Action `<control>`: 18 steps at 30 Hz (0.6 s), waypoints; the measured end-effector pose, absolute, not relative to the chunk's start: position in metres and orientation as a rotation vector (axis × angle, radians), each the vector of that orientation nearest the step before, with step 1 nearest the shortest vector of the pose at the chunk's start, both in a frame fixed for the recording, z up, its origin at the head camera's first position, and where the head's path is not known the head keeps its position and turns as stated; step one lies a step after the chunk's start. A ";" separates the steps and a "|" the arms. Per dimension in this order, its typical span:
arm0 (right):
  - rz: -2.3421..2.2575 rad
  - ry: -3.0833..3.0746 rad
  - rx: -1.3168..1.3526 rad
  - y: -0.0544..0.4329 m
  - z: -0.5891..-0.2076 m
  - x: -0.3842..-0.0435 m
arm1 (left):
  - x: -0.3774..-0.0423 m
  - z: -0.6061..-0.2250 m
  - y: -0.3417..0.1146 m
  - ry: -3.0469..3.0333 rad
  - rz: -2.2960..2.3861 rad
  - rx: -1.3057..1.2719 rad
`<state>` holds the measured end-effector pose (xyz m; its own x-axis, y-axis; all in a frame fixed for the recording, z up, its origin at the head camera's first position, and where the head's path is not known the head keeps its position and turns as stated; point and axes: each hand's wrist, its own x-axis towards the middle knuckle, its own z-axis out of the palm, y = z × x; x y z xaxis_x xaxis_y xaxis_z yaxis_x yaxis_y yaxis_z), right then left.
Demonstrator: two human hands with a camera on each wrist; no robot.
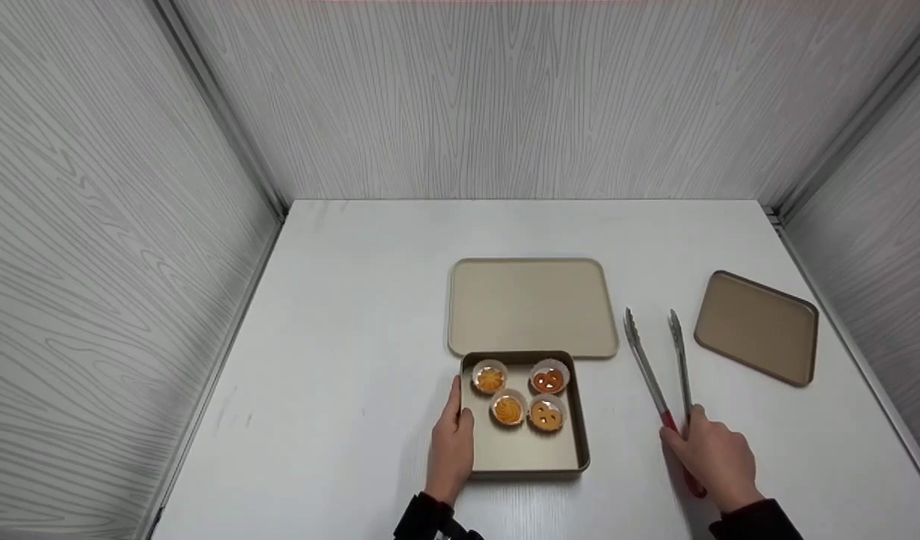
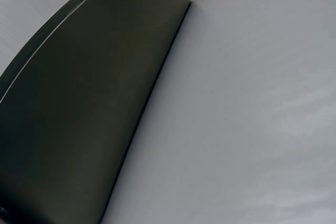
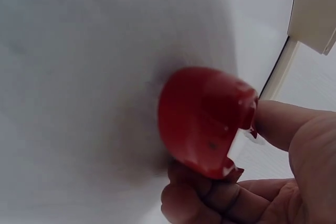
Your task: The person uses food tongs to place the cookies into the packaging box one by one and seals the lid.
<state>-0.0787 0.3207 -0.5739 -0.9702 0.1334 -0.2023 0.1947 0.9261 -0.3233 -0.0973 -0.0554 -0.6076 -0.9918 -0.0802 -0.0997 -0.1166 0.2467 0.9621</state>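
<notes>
My left hand (image 1: 450,454) grips the left side of a deep square baking pan (image 1: 520,456), thumb at the rim and fingers along the outer wall. In the pan's far half sit several small tarts (image 1: 546,415) in pale cups, with yellow and orange tops. The pan's dark outer wall (image 2: 89,87) fills much of the left wrist view. To the right of the pan, my right hand (image 1: 719,459) holds metal tongs (image 1: 646,365), whose tips are spread apart, pointing away over the table. The right wrist view has their red handle end (image 3: 197,124) between thumb and fingers.
A flat beige tray (image 1: 533,304) lies just beyond the pan, its near edge close to the pan's far rim. Further right lies a smaller brown tray (image 1: 760,326), turned at an angle. Grey wood-grain panels (image 1: 475,97) enclose the white table (image 1: 340,337) at the back and sides.
</notes>
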 end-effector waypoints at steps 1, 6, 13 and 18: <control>-0.510 2.908 0.243 0.321 -0.574 -0.078 | -0.097 -0.607 -0.055 2.455 1.901 -0.193; -0.455 2.915 0.220 0.325 -0.573 -0.076 | -0.097 -0.607 -0.055 2.452 1.896 -0.201; -0.328 3.072 0.166 0.333 -0.567 -0.081 | -0.097 -0.606 -0.056 2.452 1.895 -0.210; -0.364 3.191 0.145 0.342 -0.565 -0.086 | -0.097 -0.607 -0.056 2.453 1.893 -0.205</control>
<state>-0.0856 0.3418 -0.5648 -0.9933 0.0975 0.0623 0.0810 0.9704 -0.2276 -0.0974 -0.0559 -0.6069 -0.9906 -0.0823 -0.1093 -0.1266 0.2485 0.9603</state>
